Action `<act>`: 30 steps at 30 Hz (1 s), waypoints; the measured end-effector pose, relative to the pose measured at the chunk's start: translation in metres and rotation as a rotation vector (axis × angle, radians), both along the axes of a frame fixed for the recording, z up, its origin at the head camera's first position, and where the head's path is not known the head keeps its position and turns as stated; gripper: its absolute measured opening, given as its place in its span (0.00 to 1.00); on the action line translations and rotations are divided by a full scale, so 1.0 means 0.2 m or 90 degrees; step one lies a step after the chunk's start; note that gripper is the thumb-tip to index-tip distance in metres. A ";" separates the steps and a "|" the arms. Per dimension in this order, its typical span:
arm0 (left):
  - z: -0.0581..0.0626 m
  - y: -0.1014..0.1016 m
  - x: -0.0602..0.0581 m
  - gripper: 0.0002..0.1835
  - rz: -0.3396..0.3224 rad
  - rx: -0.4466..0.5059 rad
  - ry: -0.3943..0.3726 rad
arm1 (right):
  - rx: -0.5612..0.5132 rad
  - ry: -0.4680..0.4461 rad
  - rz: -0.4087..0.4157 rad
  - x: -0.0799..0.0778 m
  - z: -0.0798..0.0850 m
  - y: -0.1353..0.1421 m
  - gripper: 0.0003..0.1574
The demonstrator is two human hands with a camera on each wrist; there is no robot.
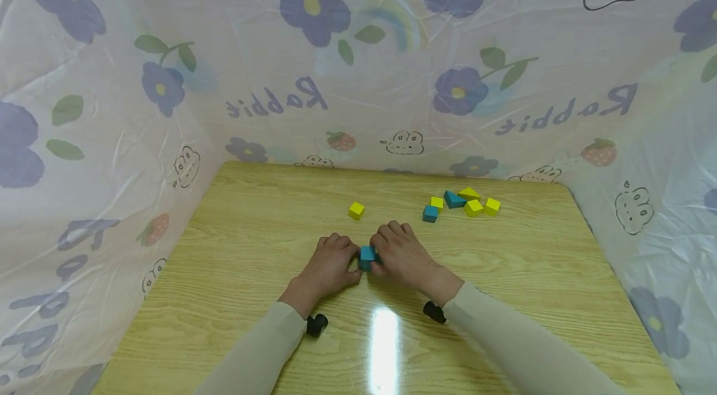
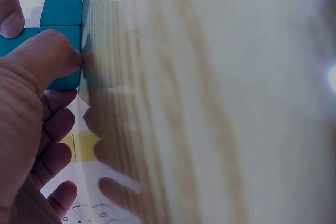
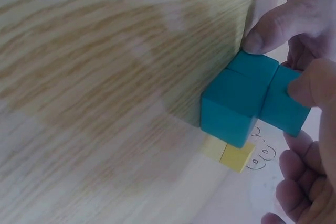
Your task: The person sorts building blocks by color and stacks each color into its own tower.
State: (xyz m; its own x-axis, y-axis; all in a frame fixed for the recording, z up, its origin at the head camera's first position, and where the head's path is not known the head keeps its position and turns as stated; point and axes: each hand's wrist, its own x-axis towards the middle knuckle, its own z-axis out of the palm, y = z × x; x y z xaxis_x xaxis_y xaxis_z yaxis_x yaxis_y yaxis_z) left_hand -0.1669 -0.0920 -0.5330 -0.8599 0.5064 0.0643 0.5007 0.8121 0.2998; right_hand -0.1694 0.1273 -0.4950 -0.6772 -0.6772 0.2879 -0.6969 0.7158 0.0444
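Note:
Three blue cubes stand together on the wooden table, between my hands. In the right wrist view, a near cube point(image 3: 229, 121) and a second cube point(image 3: 256, 65) sit side by side on the tabletop. A third cube point(image 3: 286, 109) rests above them. My left hand point(image 1: 332, 263) pinches the second lower cube, its thumb on one face and fingers on the opposite side. My right hand point(image 1: 404, 256) pinches the upper cube between thumb and fingers. Head-on from above, the hands partly hide the group.
A yellow cube point(image 1: 356, 211) lies alone beyond the hands. Farther right are a blue cube point(image 1: 430, 214), a blue triangular block point(image 1: 454, 199), a yellow triangular block point(image 1: 469, 194) and several yellow cubes point(image 1: 473, 208). Printed sheeting point(image 1: 358, 71) hangs around the table's back and sides.

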 end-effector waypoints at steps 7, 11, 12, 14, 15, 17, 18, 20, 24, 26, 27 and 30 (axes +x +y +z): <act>0.00 0.00 0.00 0.17 0.002 0.006 -0.002 | -0.010 -0.010 -0.005 0.00 0.00 0.00 0.17; 0.00 0.00 0.00 0.17 0.001 0.011 -0.004 | -0.016 -0.007 -0.005 0.00 -0.01 0.00 0.18; 0.00 0.00 0.00 0.17 0.001 0.012 -0.005 | -0.017 -0.007 -0.005 0.00 -0.02 0.00 0.18; 0.00 0.00 0.00 0.17 0.001 0.014 -0.006 | -0.018 -0.009 -0.006 0.00 -0.02 0.00 0.18; 0.00 0.00 0.00 0.18 0.001 0.015 -0.007 | -0.019 -0.012 -0.006 0.00 -0.02 0.00 0.19; 0.00 0.00 0.00 0.18 0.001 0.015 -0.008 | -0.023 -0.024 -0.008 0.00 -0.01 0.00 0.21; 0.00 0.00 0.00 0.18 0.001 0.017 -0.008 | -0.027 -0.035 -0.009 0.00 0.00 0.00 0.22; 0.00 0.00 0.00 0.18 0.000 0.019 -0.009 | -0.042 -0.054 -0.011 0.00 0.01 0.00 0.26; 0.00 0.00 0.00 0.18 0.000 0.025 -0.011 | -0.078 -0.066 -0.016 -0.02 0.06 0.03 0.30; -0.01 0.00 0.00 0.18 0.003 0.026 -0.011 | -0.094 -0.052 -0.024 -0.04 0.09 0.05 0.29; -0.01 0.00 0.00 0.18 0.005 0.026 -0.011 | -0.100 -0.044 -0.030 -0.05 0.09 0.07 0.28; -0.01 0.00 0.00 0.18 0.009 0.027 -0.012 | -0.115 -0.015 -0.054 -0.10 0.10 0.14 0.25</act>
State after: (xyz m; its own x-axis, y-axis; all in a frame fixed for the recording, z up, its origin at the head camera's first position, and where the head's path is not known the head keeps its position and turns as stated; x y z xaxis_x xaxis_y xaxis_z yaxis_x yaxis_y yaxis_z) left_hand -0.1669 -0.0920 -0.5349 -0.8680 0.4917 0.0687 0.4834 0.8055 0.3429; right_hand -0.1891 0.1549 -0.4743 -0.7379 -0.5553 0.3836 -0.6325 0.7673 -0.1059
